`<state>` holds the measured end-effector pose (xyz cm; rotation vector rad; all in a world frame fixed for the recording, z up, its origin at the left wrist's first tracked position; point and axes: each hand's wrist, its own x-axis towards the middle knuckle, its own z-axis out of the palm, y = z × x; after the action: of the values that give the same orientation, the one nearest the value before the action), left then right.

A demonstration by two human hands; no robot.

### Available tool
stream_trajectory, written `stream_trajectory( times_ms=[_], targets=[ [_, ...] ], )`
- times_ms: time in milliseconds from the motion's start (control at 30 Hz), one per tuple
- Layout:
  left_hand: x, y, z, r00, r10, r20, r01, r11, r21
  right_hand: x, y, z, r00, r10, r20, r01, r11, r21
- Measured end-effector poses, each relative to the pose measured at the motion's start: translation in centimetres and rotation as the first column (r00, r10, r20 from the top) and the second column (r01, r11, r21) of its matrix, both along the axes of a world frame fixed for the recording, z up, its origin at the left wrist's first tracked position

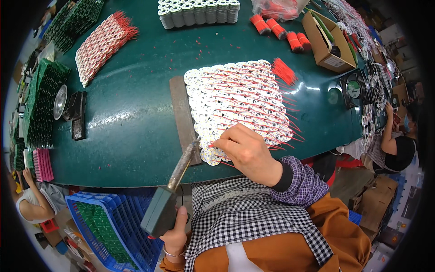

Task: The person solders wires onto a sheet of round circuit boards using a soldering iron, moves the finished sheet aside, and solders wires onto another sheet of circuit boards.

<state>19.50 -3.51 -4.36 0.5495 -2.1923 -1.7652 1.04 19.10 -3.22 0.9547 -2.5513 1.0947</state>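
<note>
My left hand [176,235] is wrapped round the dark green handle of a soldering gun [159,211]. Its long metal barrel slants up, with the tip at the lower left corner of a panel of white round circuit boards [201,119]. Over that same corner, my right hand [248,153] pinches a thin red wire [211,145] between thumb and forefinger. Rows of red wires lie across most of the panel's discs, their ends sticking out to the right. A flat brown metal bar [180,109] runs along the panel's left edge.
Loose red wires [284,71] lie beyond the panel, with red wire bundles [274,28] and a cardboard box [328,50] farther back. Stacked discs [199,13] stand at the far edge. A wired panel [102,47] lies far left. A small fan [355,88] sits right; a blue crate [113,226] stands below.
</note>
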Motion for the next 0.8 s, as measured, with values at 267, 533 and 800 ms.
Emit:
stream_trajectory(
  times_ms=[267,533,800],
  targets=[
    [-0.5,0.2,1.0,0.999,-0.027,0.028,0.029,0.998,-0.058,0.0,0.0,0.0,1.0,0.001,0.015,-0.001,1.0,0.003],
    [-1.1,0.1,1.0,0.987,-0.149,0.063,0.157,0.977,-0.146,0.1,0.0,-0.1,1.0,-0.006,-0.004,0.006,1.0,0.014],
    [-2.0,-0.1,1.2,0.978,-0.178,0.105,0.19,0.975,-0.118,0.1,0.0,-0.1,1.0,-0.01,-0.013,0.01,1.0,0.007]
  ],
)
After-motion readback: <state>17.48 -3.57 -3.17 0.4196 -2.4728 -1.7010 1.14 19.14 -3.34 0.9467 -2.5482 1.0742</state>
